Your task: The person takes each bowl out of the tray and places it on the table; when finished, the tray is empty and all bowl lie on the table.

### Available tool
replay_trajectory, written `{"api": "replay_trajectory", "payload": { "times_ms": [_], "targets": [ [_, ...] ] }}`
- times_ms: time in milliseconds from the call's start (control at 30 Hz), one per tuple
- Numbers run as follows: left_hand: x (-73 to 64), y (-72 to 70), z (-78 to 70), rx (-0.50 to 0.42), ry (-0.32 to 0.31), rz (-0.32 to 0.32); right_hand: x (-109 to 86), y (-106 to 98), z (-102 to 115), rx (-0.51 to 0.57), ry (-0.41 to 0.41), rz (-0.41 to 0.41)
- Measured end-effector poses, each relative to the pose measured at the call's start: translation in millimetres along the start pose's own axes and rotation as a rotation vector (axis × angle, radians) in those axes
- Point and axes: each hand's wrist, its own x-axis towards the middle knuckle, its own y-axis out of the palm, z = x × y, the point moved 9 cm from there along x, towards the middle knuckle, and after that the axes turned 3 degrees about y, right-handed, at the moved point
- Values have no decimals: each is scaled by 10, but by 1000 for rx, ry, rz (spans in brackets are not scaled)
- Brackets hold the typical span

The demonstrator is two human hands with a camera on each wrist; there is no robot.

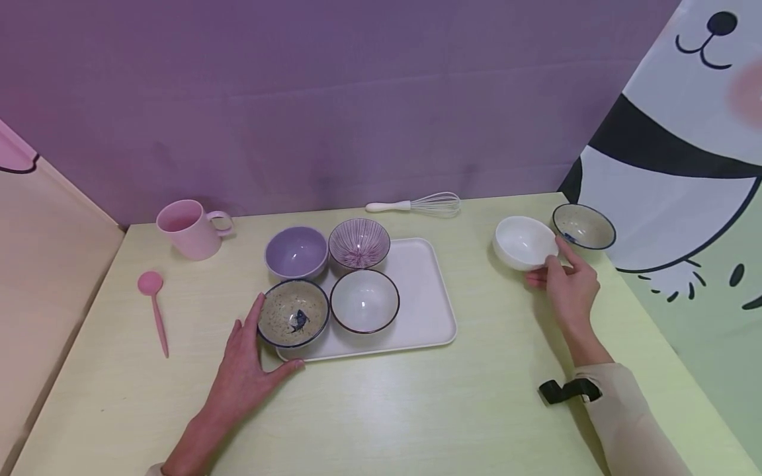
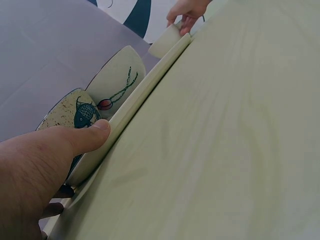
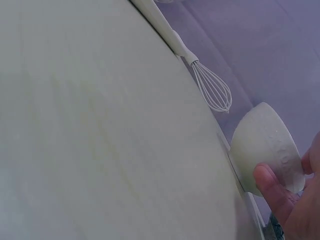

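Observation:
My left hand spreads around the near-left side of a speckled bowl with a blue fish, fingers along its left rim and thumb by the tray's front edge. My right hand holds a plain white bowl by its right side; in the right wrist view the thumb lies against the wall of this white bowl. Beside the fish bowl on a white tray sit a dark-rimmed white bowl, a purple bowl and a purple-striped bowl.
Another speckled bowl stands at the table's far right, just behind the white bowl. A white whisk lies along the back edge. At the left are a pink mug and a pink spoon. A purple cloth hangs behind.

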Motion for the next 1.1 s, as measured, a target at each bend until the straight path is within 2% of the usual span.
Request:
{"api": "replay_trajectory", "payload": {
  "times_ms": [200, 400, 633, 1100],
  "targets": [
    [-4, -8, -14, 0, 12, -1, 46, 20, 5, -12, -11, 7],
    [-10, -19, -20, 4, 3, 6, 60, 48, 23, 24, 2, 7],
    [-9, -20, -21, 5, 11, -2, 62, 63, 81, -20, -13, 3],
    [-2, -24, -16, -4, 8, 11, 115, 75, 74, -23, -4, 18]
  ]
}}
